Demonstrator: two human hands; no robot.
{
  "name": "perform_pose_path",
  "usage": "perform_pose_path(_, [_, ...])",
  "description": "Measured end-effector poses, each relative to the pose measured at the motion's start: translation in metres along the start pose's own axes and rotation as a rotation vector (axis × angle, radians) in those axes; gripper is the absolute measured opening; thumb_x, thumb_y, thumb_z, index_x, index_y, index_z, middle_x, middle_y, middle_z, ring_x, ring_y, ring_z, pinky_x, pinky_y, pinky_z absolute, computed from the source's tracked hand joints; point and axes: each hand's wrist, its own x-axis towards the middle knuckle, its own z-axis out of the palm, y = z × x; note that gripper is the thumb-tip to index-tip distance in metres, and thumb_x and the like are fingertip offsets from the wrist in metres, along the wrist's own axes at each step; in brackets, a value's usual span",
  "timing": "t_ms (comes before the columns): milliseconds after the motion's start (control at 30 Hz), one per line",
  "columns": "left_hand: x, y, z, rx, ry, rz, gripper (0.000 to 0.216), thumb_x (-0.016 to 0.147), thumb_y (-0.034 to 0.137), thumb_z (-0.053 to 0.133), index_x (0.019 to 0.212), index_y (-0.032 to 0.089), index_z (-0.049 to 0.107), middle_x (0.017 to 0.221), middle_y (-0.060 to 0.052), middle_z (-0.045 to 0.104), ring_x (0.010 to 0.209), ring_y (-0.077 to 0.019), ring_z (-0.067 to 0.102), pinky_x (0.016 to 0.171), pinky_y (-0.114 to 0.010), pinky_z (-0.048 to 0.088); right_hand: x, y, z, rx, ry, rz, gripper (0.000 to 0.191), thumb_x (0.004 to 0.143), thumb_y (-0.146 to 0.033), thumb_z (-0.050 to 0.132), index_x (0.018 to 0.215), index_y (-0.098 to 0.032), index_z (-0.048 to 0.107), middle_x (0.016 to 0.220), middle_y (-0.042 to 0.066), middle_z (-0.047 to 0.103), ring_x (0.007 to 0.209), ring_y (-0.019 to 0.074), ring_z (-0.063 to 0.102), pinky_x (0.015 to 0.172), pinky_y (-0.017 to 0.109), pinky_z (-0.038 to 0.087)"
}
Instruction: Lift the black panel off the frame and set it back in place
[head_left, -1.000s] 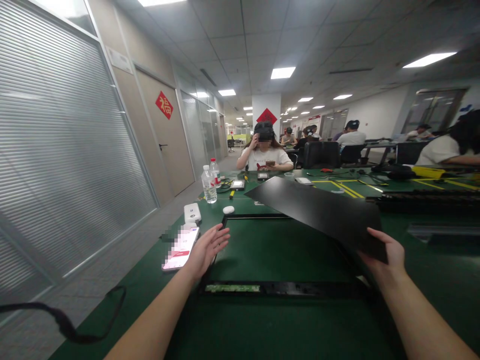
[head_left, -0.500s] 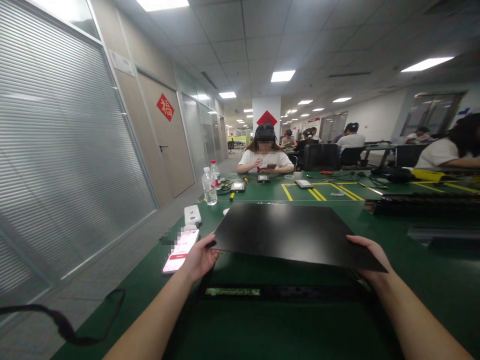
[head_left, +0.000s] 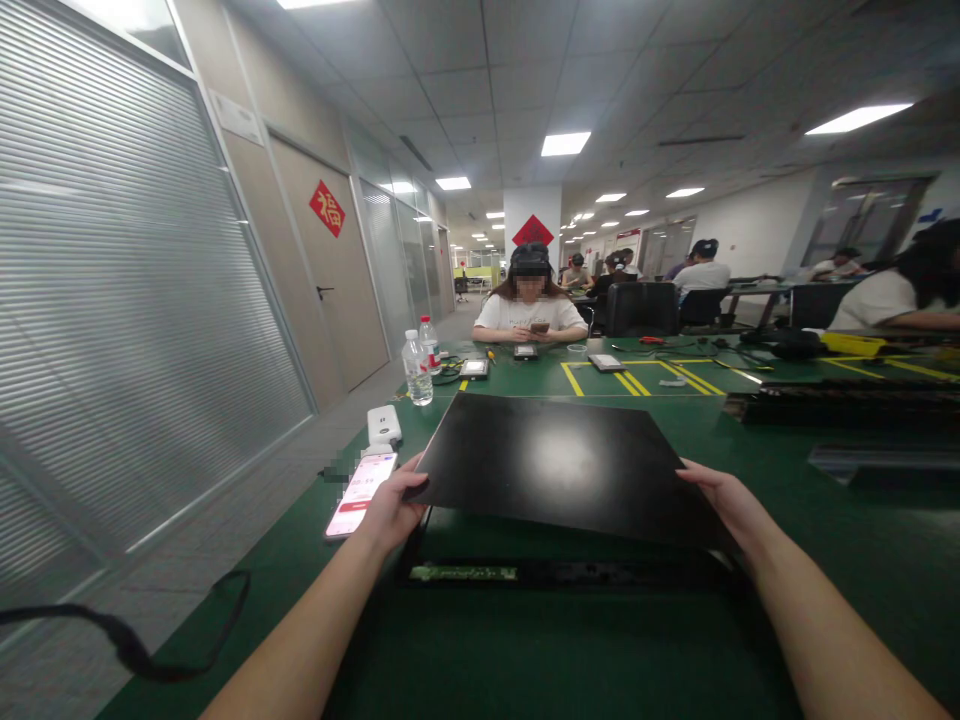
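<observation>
A thin black rectangular sheet (head_left: 540,460) is held up between both hands, its top face glossy with a bright reflection. My left hand (head_left: 401,508) pinches its left edge, thumb on top. At the right edge my right hand (head_left: 716,500) grips it the same way, fingers hidden underneath. Below the sheet lies a dark frame (head_left: 585,574) on the green table, with a strip of green circuit board (head_left: 465,573) along its near side. How far the frame reaches under the sheet is hidden.
Left of my left hand are a lit phone (head_left: 364,492) and a white power bank (head_left: 385,426). Water bottles (head_left: 418,370) stand farther back. Hard drives (head_left: 474,369) lie near yellow tape lines. Dark rails (head_left: 840,404) are on the right. A person (head_left: 529,310) sits opposite, holding a phone.
The sheet has tilted, its far edge rising slightly, and the reflection on it is brighter. Both hands keep their hold. The person opposite has lowered one hand to the phone.
</observation>
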Motion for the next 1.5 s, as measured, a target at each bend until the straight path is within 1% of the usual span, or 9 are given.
perform_pose_path(133, [0.002, -0.002, -0.006, 0.075, -0.038, -0.008, 0.082, 0.057, 0.0, 0.069, 0.138, 0.013, 0.075, 0.099, -0.008, 0.085, 0.075, -0.0209, 0.078, 0.064, -0.024, 0.062, 0.008, -0.004, -0.005, 0.026, 0.042, -0.006, 0.046, 0.072, -0.021, 0.067, 0.116, -0.023, 0.077, 0.1, 0.01, 0.084, 0.09, 0.0301, 0.082, 0.081, 0.043, 0.067])
perform_pose_path(300, [0.002, -0.001, -0.009, 0.085, -0.051, 0.015, 0.09, 0.055, 0.004, 0.071, 0.144, 0.016, 0.071, 0.104, -0.008, 0.085, 0.083, -0.0255, 0.079, 0.064, -0.028, 0.062, 0.017, 0.0, -0.009, -0.006, 0.085, 0.037, 0.034, 0.075, -0.016, 0.068, 0.108, -0.02, 0.076, 0.091, 0.009, 0.082, 0.077, 0.0239, 0.079, 0.071, 0.035, 0.066])
perform_pose_path(533, [-0.003, 0.003, 0.002, 0.055, 0.004, 0.074, 0.068, 0.075, 0.014, 0.078, 0.143, 0.022, 0.072, 0.105, -0.007, 0.085, 0.087, -0.025, 0.08, 0.067, -0.028, 0.063, 0.018, 0.003, -0.005, -0.066, 0.122, 0.064, 0.024, 0.077, -0.011, 0.069, 0.1, -0.018, 0.075, 0.083, 0.008, 0.079, 0.067, 0.0179, 0.074, 0.059, 0.026, 0.061])
perform_pose_path(667, [-0.002, 0.004, 0.004, 0.039, -0.013, 0.111, 0.069, 0.075, 0.014, 0.077, 0.143, 0.022, 0.071, 0.102, -0.004, 0.085, 0.081, -0.0214, 0.078, 0.07, -0.027, 0.063, 0.014, 0.0, 0.0, -0.072, 0.137, 0.053, 0.032, 0.077, -0.011, 0.071, 0.108, -0.019, 0.074, 0.09, 0.01, 0.081, 0.074, 0.0185, 0.076, 0.065, 0.026, 0.064])
perform_pose_path(800, [-0.002, 0.003, 0.002, 0.063, -0.031, 0.135, 0.074, 0.072, 0.012, 0.078, 0.145, 0.02, 0.07, 0.102, -0.005, 0.085, 0.087, -0.0235, 0.079, 0.08, -0.03, 0.063, 0.012, -0.002, 0.003, -0.112, 0.239, -0.02, 0.057, 0.072, -0.009, 0.075, 0.126, -0.022, 0.065, 0.087, 0.008, 0.08, 0.072, 0.02, 0.076, 0.06, 0.027, 0.062])
perform_pose_path(900, [-0.002, 0.004, 0.0, 0.112, -0.048, 0.119, 0.076, 0.066, 0.009, 0.08, 0.141, 0.017, 0.072, 0.101, -0.006, 0.084, 0.086, -0.0248, 0.078, 0.078, -0.03, 0.062, 0.013, -0.001, 0.002, -0.126, 0.275, -0.083, 0.067, 0.07, -0.01, 0.078, 0.133, -0.024, 0.062, 0.086, 0.007, 0.079, 0.074, 0.0212, 0.077, 0.06, 0.027, 0.061])
perform_pose_path(1033, [-0.002, 0.004, -0.002, 0.18, -0.112, 0.068, 0.079, 0.058, 0.007, 0.082, 0.136, 0.014, 0.073, 0.104, -0.009, 0.084, 0.082, -0.0252, 0.078, 0.069, -0.028, 0.06, 0.015, -0.001, -0.002, -0.19, 0.306, -0.16, 0.072, 0.068, -0.013, 0.078, 0.137, -0.027, 0.064, 0.086, 0.005, 0.079, 0.078, 0.0208, 0.076, 0.06, 0.026, 0.058])
perform_pose_path(1200, [-0.004, 0.005, -0.001, 0.22, -0.17, 0.061, 0.093, 0.054, 0.01, 0.083, 0.145, 0.019, 0.069, 0.114, -0.009, 0.084, 0.092, -0.0287, 0.079, 0.066, -0.026, 0.059, 0.013, -0.005, -0.001, -0.315, 0.324, -0.192, 0.074, 0.069, -0.022, 0.081, 0.142, -0.024, 0.065, 0.084, 0.003, 0.078, 0.063, 0.0141, 0.063, 0.048, 0.02, 0.042])
perform_pose_path(1500, [-0.006, 0.006, -0.002, 0.221, -0.122, 0.064, 0.101, 0.056, 0.011, 0.083, 0.154, 0.025, 0.062, 0.121, -0.007, 0.082, 0.097, -0.0295, 0.078, 0.073, -0.03, 0.062, 0.006, -0.005, 0.007, -0.173, 0.231, -0.13, 0.065, 0.077, -0.034, 0.076, 0.139, -0.026, 0.056, 0.087, 0.007, 0.078, 0.042, 0.0084, 0.039, 0.039, 0.022, 0.031])
